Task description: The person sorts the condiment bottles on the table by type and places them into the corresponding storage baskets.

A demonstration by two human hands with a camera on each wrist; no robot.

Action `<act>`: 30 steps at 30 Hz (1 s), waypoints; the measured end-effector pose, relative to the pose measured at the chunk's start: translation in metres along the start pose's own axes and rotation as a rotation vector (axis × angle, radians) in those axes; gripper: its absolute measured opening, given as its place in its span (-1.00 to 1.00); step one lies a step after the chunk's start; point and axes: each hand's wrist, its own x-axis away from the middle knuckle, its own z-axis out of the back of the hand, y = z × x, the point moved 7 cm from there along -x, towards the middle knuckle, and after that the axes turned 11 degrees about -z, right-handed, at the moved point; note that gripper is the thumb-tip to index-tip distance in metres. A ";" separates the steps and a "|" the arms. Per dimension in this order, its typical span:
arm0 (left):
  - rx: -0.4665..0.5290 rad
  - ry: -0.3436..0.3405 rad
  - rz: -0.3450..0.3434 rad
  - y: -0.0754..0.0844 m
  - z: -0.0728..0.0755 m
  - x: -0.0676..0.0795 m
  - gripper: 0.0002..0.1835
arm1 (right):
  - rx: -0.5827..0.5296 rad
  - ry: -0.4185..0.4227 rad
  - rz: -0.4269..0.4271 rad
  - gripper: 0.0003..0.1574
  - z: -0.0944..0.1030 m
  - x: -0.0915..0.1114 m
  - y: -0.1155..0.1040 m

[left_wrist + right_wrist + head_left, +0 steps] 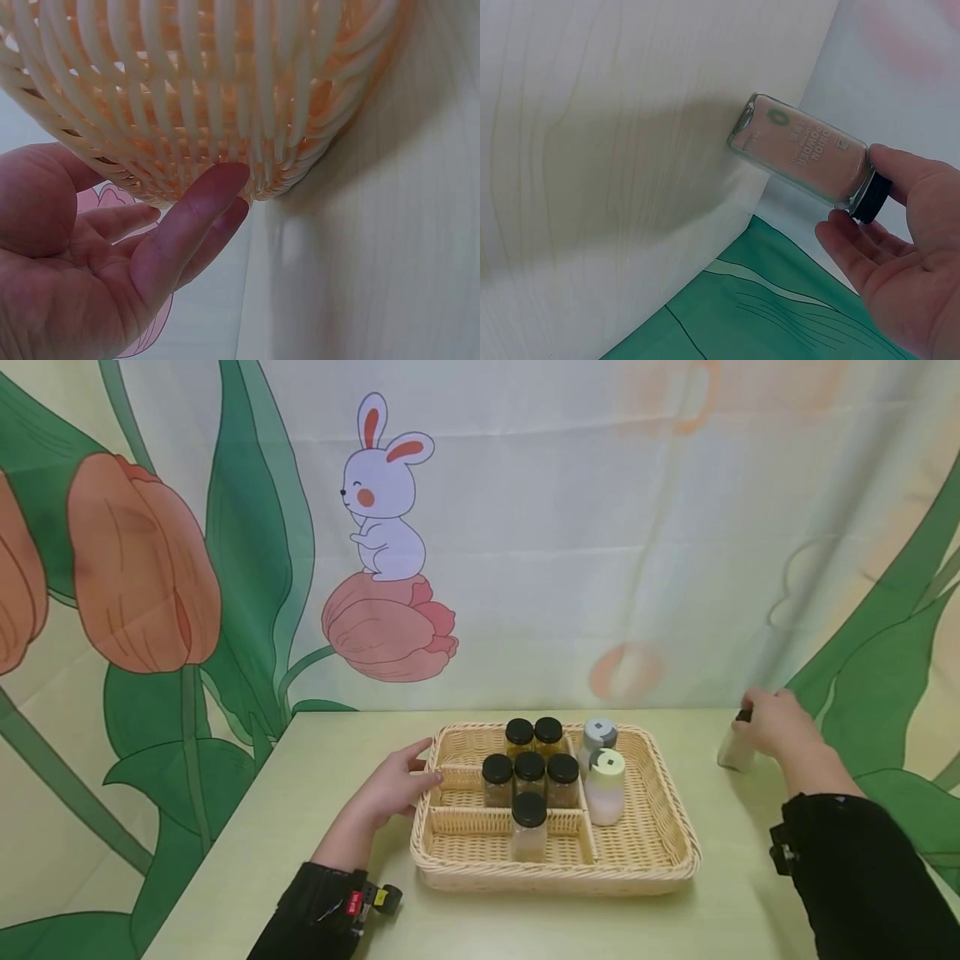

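My left hand (396, 783) holds the left rim of a divided wicker basket (555, 878). In the left wrist view, the thumb reaches over the rim while fingers (199, 206) lie against the woven outer wall. Far right, my right hand (780, 722) pinches the black cap of a glass spice jar (802, 150). Its label reads onion powder, and pale powder fills it. The jar leans, its base close to the tabletop. Several black-capped spice jars (529, 777) stand in the basket's left compartments. Two shaker bottles, one grey-topped (599, 735) and one yellow-topped (606, 789), stand right of the divider.
The basket stands on a pale wood-grain table (247, 860). A printed curtain (525, 568) with tulips and a rabbit hangs along the table's back edge. Both wrists have dark sleeves, with a small device on the left cuff (375, 897).
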 end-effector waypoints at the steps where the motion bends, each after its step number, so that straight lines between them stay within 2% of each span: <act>1: 0.000 -0.001 -0.001 0.000 0.000 0.000 -0.23 | 0.000 -0.002 0.005 -0.50 0.000 0.000 0.000; 17: -0.015 0.001 0.005 0.000 0.000 0.000 -0.22 | 0.003 -0.065 0.032 -0.38 0.004 0.002 -0.005; 30: 0.003 -0.002 -0.013 0.000 0.000 0.001 -0.23 | 0.011 -0.044 0.075 -0.33 0.006 0.009 -0.015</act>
